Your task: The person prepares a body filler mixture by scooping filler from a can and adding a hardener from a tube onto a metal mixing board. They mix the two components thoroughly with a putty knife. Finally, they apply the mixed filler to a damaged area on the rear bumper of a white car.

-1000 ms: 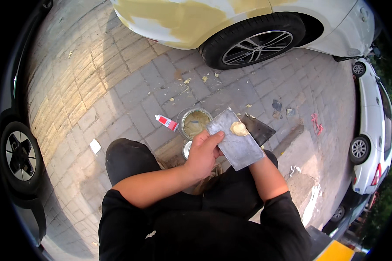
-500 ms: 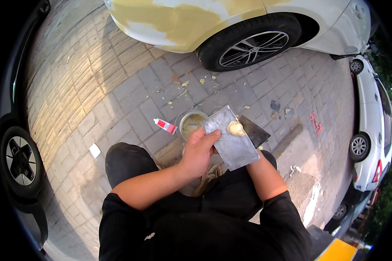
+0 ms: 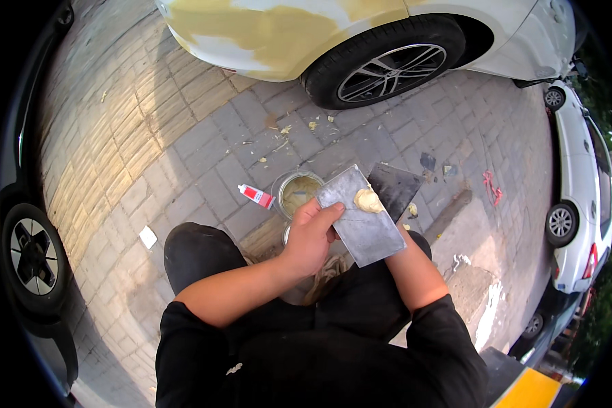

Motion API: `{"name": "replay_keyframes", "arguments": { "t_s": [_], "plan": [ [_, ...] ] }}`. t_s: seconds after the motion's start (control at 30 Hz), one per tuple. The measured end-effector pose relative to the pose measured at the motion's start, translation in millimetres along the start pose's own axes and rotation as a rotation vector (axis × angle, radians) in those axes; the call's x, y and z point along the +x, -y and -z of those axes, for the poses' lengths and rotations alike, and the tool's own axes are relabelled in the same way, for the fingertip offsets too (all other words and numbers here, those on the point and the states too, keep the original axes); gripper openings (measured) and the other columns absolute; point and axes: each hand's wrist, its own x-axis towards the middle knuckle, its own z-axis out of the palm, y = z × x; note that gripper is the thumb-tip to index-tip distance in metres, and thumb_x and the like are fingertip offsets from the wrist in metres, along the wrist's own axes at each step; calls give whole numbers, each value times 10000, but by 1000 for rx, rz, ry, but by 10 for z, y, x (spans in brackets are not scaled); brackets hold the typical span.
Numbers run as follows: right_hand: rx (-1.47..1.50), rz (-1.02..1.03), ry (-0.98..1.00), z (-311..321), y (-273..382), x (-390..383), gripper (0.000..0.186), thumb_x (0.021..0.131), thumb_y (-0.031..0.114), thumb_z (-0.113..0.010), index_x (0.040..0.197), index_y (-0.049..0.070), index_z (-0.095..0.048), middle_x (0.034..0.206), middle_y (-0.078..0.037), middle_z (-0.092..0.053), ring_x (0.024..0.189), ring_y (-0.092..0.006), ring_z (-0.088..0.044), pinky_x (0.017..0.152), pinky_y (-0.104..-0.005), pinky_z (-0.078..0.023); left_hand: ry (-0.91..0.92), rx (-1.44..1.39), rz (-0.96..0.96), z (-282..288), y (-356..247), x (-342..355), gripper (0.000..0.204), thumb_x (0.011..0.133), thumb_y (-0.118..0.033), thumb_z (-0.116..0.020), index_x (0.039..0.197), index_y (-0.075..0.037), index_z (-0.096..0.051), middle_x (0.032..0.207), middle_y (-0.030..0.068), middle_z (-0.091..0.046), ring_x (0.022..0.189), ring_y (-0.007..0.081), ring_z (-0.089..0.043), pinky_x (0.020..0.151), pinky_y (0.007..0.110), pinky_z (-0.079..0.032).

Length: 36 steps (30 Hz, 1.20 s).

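Note:
My left hand (image 3: 307, 238) is closed on a rectangular silver plate (image 3: 367, 238), thumb on its face. A cream lump of paste (image 3: 367, 200) sits on the plate. My right hand (image 3: 402, 246) is mostly behind that plate, fingers hidden; a dark metal blade (image 3: 398, 182) sticks out above it. An open can of beige paste (image 3: 296, 190) stands just beyond my left hand, partly covered by the plate, with a red-and-white tube (image 3: 255, 196) lying beside it. A round metal object (image 3: 287, 234) under the can is mostly hidden.
A white car (image 3: 265, 34) with beige patches and its wheel (image 3: 391, 71) stand ahead. A dark car's wheel (image 3: 35, 248) is at left, more parked cars (image 3: 578, 190) at right. A concrete block (image 3: 469, 285), scraps and red strips (image 3: 493, 187) lie on the paving (image 3: 204, 156).
The dark blade has turned and risen behind the silver plate, exposing small cream bits below it. My left hand and the silver plate have moved slightly left and up over the last second.

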Motion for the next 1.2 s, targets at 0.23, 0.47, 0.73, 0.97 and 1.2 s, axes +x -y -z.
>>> {"name": "replay_keyframes", "arguments": {
  "t_s": [0.23,0.47,0.73,0.97,1.2],
  "plan": [
    [-272,-130,-325,270,-122,-30,354,930,215,-594,1226,27,-546,1141,-114,-610,1009,-227,-617,818,-343,-556,8,-106,76,24,-45,36,250,960,-106,-490,1172,13,-550,1161,116,-636,1062,222,-626,938,388,-493],
    [-239,-288,-365,261,-42,-24,341,929,187,-593,1224,26,-535,1121,-94,-603,1015,-204,-603,846,-321,-533,34,-110,96,20,-37,-8,244,960,-99,-494,1165,18,-556,1158,124,-636,1057,224,-627,929,393,-500],
    [26,-93,-210,267,-90,-68,641,860,482,-598,1317,43,-504,1295,-178,-554,1156,-322,-569,967,-479,-479,84,-163,89,41,-131,42,226,944,-85,-509,1126,34,-572,1116,138,-652,1031,223,-640,923,383,-503],
    [13,-254,-245,221,-8,-9,518,880,416,-581,1218,27,-534,1075,-142,-576,871,-230,-545,722,-362,-459,94,-186,187,74,-40,41,248,937,-81,-505,1136,54,-563,1099,158,-656,1013,244,-649,929,406,-502],
    [-32,-312,-359,228,13,-18,374,910,329,-555,1099,8,-571,813,-100,-605,525,-123,-526,431,-223,-439,61,-189,307,180,-87,86,224,914,-55,-515,1106,47,-572,1057,143,-667,964,234,-667,886,383,-535]
  ]
}}
